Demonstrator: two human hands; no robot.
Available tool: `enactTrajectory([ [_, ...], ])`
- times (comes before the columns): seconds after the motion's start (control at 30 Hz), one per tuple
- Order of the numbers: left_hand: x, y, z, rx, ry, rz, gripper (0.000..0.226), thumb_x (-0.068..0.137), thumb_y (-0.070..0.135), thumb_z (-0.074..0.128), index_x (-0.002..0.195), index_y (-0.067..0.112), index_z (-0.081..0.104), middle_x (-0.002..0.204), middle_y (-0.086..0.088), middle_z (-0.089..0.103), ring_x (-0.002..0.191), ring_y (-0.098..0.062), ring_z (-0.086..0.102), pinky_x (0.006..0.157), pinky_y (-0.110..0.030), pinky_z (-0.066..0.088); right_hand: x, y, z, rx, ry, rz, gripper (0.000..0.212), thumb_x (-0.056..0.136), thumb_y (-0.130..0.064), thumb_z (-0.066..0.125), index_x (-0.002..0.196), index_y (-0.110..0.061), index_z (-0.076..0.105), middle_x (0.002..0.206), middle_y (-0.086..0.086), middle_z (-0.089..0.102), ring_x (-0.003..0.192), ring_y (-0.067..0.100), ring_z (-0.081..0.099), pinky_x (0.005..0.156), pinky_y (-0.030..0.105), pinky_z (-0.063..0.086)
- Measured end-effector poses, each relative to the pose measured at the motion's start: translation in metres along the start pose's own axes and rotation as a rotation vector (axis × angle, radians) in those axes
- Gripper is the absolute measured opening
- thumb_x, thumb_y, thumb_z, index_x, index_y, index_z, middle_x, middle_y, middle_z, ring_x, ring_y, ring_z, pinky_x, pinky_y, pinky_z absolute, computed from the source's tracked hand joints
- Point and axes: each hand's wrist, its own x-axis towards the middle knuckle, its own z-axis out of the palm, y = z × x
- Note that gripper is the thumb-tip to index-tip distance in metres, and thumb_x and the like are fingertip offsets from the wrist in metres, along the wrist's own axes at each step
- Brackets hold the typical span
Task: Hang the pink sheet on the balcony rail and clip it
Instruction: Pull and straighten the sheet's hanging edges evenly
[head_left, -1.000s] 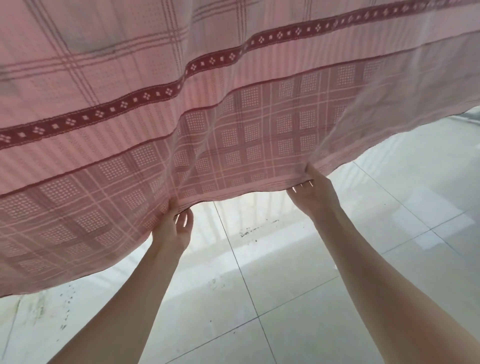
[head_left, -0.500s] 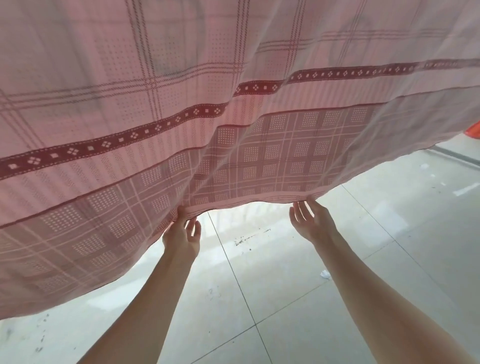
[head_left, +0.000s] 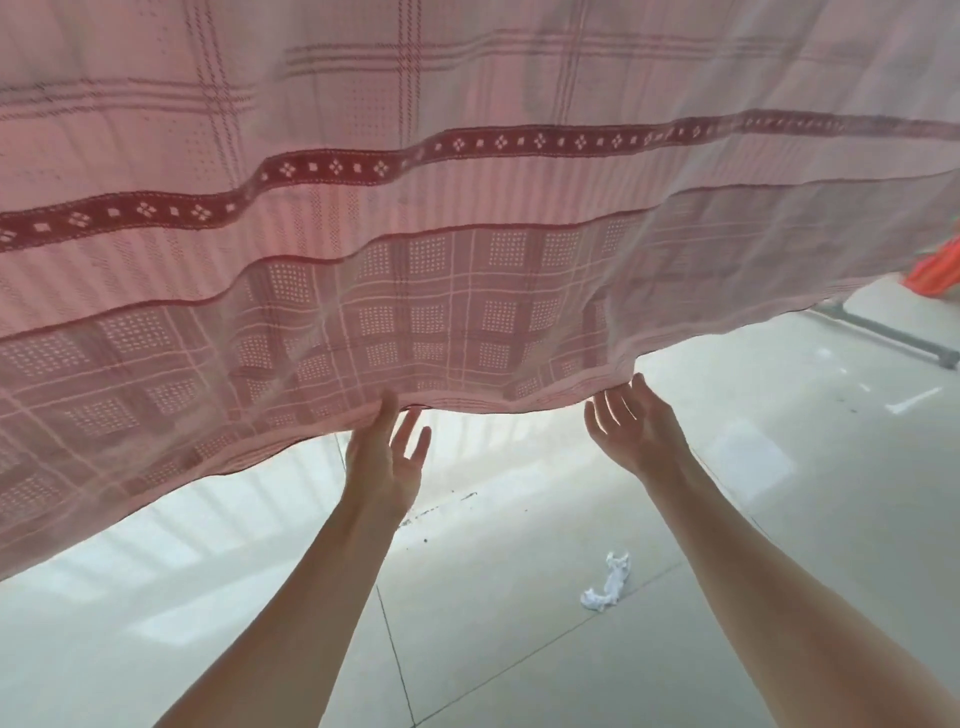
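Observation:
The pink sheet (head_left: 467, 208), checked and crossed by a dark red patterned band, billows across the whole upper part of the view. Its lower hem hangs in front of me above the floor. My left hand (head_left: 387, 460) reaches up with straight fingers, and the top fingertips touch the hem from below. My right hand (head_left: 631, 426) is spread open just under the hem, fingertips at its edge, gripping nothing. The balcony rail and any clips are hidden behind the sheet.
Pale floor tiles (head_left: 779, 519) spread below. A crumpled white scrap (head_left: 608, 582) lies on the floor between my forearms. A grey pipe (head_left: 883, 332) runs along the floor at the right, with something orange (head_left: 935, 275) beyond it.
Both hands have loosened from the hem and their fingers have straightened. The sheet has billowed up and away, and the view has tilted to show more floor.

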Motion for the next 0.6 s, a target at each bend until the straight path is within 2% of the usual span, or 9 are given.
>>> enactTrajectory([
  [0.1,0.006,-0.042,0.036,-0.054,0.029,-0.003,0.027,0.086,0.02,0.063,0.112,0.019,0.056,0.104,0.005,0.061,0.098,-0.013,0.059,0.08,-0.032,0.048,0.024,-0.027,-0.008,0.005,-0.07,0.044,0.012,0.089,-0.024,0.059,0.099,-0.017,0.061,0.091,-0.005,0.064,0.093,0.013,0.06,0.083,0.03,0.049],
  [0.17,0.013,-0.071,0.06,-0.068,0.063,0.007,0.017,0.087,0.022,0.061,0.103,0.017,0.058,0.099,0.004,0.059,0.092,-0.013,0.059,0.074,-0.029,0.048,0.043,-0.049,-0.016,-0.044,-0.127,0.089,0.012,0.089,-0.023,0.058,0.098,-0.016,0.061,0.091,-0.005,0.065,0.092,0.013,0.06,0.078,0.03,0.049],
  [0.3,0.019,-0.118,0.096,-0.093,0.127,0.062,0.002,0.09,0.02,0.058,0.091,0.018,0.059,0.09,0.004,0.055,0.077,-0.012,0.053,0.068,-0.023,0.045,0.077,-0.085,-0.032,-0.095,-0.204,0.197,0.009,0.091,-0.022,0.056,0.089,-0.014,0.057,0.097,0.0,0.066,0.092,0.015,0.061,0.077,0.03,0.049],
  [0.43,0.019,-0.144,0.119,-0.141,0.147,0.14,0.008,0.089,0.012,0.053,0.082,0.015,0.055,0.089,0.001,0.055,0.077,-0.014,0.053,0.076,-0.026,0.045,0.111,-0.115,-0.042,-0.161,-0.252,0.194,0.022,0.091,-0.029,0.057,0.106,-0.013,0.055,0.108,0.005,0.063,0.1,0.02,0.06,0.077,0.033,0.05],
  [0.53,0.023,-0.154,0.135,-0.157,0.142,0.243,0.007,0.09,0.011,0.051,0.084,0.013,0.053,0.094,0.001,0.056,0.085,-0.013,0.056,0.084,-0.028,0.047,0.137,-0.138,-0.046,-0.102,-0.266,0.148,0.027,0.09,-0.028,0.059,0.112,-0.013,0.055,0.112,0.004,0.059,0.109,0.022,0.057,0.083,0.036,0.05],
  [0.6,0.028,-0.158,0.141,-0.199,0.14,0.29,0.004,0.092,0.011,0.05,0.089,0.012,0.052,0.098,0.0,0.057,0.089,-0.014,0.059,0.084,-0.029,0.049,0.151,-0.153,-0.048,-0.043,-0.258,0.151,0.034,0.089,-0.028,0.06,0.119,-0.013,0.054,0.111,0.003,0.058,0.111,0.022,0.056,0.089,0.037,0.048],
])
